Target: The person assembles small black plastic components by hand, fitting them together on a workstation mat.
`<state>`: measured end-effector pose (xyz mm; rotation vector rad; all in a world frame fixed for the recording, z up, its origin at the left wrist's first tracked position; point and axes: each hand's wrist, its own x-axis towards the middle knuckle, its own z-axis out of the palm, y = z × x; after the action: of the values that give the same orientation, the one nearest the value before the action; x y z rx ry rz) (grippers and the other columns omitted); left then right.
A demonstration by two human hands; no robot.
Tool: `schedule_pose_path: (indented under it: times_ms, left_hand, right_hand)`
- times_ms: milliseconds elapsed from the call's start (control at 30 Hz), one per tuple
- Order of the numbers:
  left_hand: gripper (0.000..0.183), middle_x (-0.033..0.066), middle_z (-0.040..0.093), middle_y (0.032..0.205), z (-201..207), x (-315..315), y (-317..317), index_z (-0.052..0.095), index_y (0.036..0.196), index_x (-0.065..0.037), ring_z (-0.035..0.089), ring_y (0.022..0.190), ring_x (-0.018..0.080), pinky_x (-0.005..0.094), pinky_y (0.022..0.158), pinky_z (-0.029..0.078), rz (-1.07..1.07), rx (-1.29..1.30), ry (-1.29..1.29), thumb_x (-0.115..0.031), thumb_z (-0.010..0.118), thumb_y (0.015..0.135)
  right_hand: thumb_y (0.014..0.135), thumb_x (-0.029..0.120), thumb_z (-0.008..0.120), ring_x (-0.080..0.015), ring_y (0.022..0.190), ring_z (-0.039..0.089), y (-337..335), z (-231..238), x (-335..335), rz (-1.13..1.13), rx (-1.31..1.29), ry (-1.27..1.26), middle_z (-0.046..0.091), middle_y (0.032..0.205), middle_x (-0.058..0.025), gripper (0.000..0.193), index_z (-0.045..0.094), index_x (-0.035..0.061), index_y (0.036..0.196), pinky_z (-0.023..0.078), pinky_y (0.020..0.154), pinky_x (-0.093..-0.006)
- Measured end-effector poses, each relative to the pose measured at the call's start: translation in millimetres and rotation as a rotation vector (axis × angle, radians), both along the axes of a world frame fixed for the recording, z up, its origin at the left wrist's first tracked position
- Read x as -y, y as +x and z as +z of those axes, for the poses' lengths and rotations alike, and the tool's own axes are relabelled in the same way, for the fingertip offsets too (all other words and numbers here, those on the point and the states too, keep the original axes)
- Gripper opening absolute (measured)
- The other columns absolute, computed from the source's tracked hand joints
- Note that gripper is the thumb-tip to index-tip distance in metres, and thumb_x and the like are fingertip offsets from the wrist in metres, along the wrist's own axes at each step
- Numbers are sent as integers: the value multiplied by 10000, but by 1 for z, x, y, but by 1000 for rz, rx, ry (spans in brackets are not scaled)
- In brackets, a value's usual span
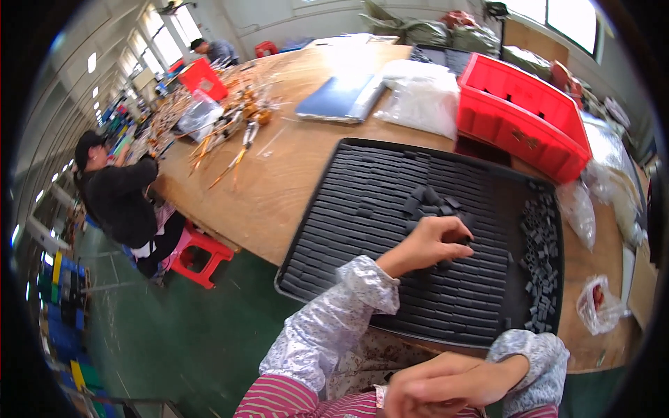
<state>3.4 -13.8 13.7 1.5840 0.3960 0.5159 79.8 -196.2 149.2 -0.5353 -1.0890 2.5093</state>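
A large black tray (503,216) lies in front of me on the wooden table, with rows of short black pieces (334,237) laid end to end across most of it. My left hand (433,244) hovers over the middle of these rows, thumb and fingertips curled around a small dark piece that is mostly hidden. Just beyond it sits a loose heap of black pieces (426,200). Along the tray's right side, short hollow black tubes (540,258) are scattered. Close to my body, below the tray's near edge, my right hand (446,383) is smeared by motion.
A red plastic bin (523,118) stands beyond the tray's right corner, beside a white plastic bag (421,101) and a blue folder (339,97). Orange-tipped wire bundles (237,125) cover the table's far left. A person in black (118,188) sits there near a red stool (202,254).
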Motion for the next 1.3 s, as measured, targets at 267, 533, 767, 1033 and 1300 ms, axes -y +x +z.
schedule_pose_path:
  times_ms: [267,533,767,1033,1300]
  left_hand:
    - [248,29,723,956,13,4,-3,685,1080,15,660,858,60,204,764,526,21,-102,-2,-83,775,870]
    - [266,60,719,1011,8,3,-2,672,1127,1,693,945,114,238,820,560,-7,-44,-40,-46,760,880]
    - [276,58,719,1007,7,1,2,666,1135,7,696,942,119,249,841,563,1,-50,-34,-36,758,879]
    - [280,52,726,989,10,1,-9,673,1131,7,691,899,107,237,834,552,49,-84,-23,-29,762,867]
    - [268,55,729,975,12,1,-3,683,1115,-3,696,892,106,234,817,558,32,-63,0,-50,772,867]
  right_hand:
    - [1090,421,341,-46,564,443,13,1,19,4,-117,36,559,713,-14,512,621,23,930,339,504,-198]
    - [1094,410,310,-77,559,430,17,-4,23,-143,-276,196,531,671,0,553,616,15,859,347,520,-224]
    - [1064,382,438,-81,587,449,35,8,-1,-63,-151,43,543,685,-24,482,661,9,855,354,557,-231]
    - [955,174,591,-317,646,661,182,-57,-98,-1066,1506,1438,602,728,-207,222,604,11,804,488,601,-416]
    - [897,203,587,-311,879,679,337,-87,-79,-794,2165,1549,698,811,-147,183,661,64,804,483,884,-449]
